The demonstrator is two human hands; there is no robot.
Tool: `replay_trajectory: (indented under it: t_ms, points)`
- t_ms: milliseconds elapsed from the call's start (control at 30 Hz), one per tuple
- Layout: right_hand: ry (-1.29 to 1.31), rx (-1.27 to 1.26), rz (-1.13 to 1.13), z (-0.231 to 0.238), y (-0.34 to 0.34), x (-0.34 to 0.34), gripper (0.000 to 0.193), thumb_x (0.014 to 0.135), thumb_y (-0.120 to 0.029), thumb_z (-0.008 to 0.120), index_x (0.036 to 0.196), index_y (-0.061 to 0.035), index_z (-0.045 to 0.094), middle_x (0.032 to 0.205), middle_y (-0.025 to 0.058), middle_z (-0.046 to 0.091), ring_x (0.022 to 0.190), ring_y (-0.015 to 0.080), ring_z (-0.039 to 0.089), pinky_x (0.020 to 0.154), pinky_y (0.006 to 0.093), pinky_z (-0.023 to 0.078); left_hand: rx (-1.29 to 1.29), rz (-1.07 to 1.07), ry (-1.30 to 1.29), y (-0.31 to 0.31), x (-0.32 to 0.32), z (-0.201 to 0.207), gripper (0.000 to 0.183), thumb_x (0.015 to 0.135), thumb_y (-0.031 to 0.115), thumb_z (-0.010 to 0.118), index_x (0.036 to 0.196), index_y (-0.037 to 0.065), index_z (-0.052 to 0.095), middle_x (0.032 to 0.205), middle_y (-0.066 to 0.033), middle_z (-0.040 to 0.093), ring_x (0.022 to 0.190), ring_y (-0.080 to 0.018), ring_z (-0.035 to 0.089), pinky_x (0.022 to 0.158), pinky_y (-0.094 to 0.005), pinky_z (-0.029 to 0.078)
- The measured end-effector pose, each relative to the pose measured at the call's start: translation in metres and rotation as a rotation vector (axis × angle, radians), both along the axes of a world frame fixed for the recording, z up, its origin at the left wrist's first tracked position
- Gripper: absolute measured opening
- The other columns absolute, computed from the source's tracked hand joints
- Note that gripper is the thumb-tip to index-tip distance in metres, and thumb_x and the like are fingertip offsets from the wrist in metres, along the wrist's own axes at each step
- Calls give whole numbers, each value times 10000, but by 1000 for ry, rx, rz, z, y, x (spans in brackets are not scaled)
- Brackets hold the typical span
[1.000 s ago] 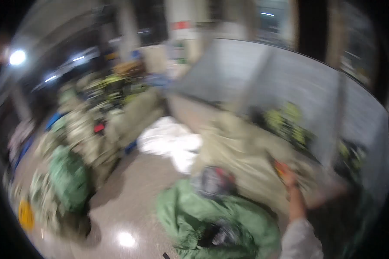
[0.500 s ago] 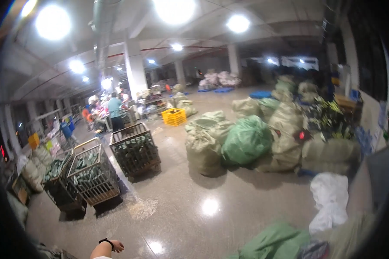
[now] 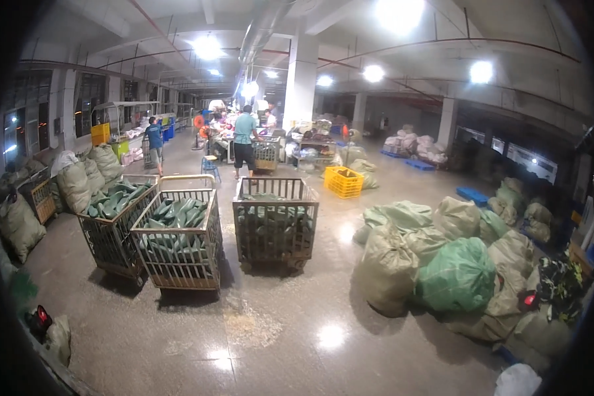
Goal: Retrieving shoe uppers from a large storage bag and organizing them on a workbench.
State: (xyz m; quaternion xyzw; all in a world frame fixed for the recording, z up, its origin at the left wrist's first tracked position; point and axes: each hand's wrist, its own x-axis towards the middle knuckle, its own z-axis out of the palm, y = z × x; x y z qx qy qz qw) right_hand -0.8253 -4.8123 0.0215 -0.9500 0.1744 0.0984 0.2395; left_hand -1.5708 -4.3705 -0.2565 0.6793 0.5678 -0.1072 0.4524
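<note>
Three slatted carts stand upright ahead of you — the left cart point(image 3: 112, 244) and middle cart point(image 3: 178, 274) close together, the right cart point(image 3: 277, 247) across a gap — each holding loosely heaped, elongated green pieces point(image 3: 178, 214).

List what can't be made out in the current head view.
Head view:
Both hands: outside the frame.
White bundle: cut off by the lower edge.
Leftmost green-filled cart: right side hidden by the middle cart.
Goods beyond the teal-shirted person: too small to tell.
</note>
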Motion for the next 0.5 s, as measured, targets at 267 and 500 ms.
replay_trajectory:
  t_ms: [267, 500]
  points:
    - [164, 350, 542, -49, 389, 125, 277, 778, -229, 584, 930, 0, 552, 809, 152, 605, 727, 292, 570, 662, 392, 464, 6, -13, 13, 250, 222, 63, 401, 782, 287, 563, 1098, 43, 596, 1080, -181, 600, 942, -317, 593, 822, -407, 458]
    - [211, 608, 1443, -68, 768, 109, 243, 887, -201, 499, 1000, 14, 481, 596, 98, 466, 466, 175, 397, 407, 334, 314, 275, 338, -48, 446, 283, 119, 325, 770, 304, 567, 1025, 109, 622, 939, -122, 656, 873, -266, 618, 783, -373, 479]
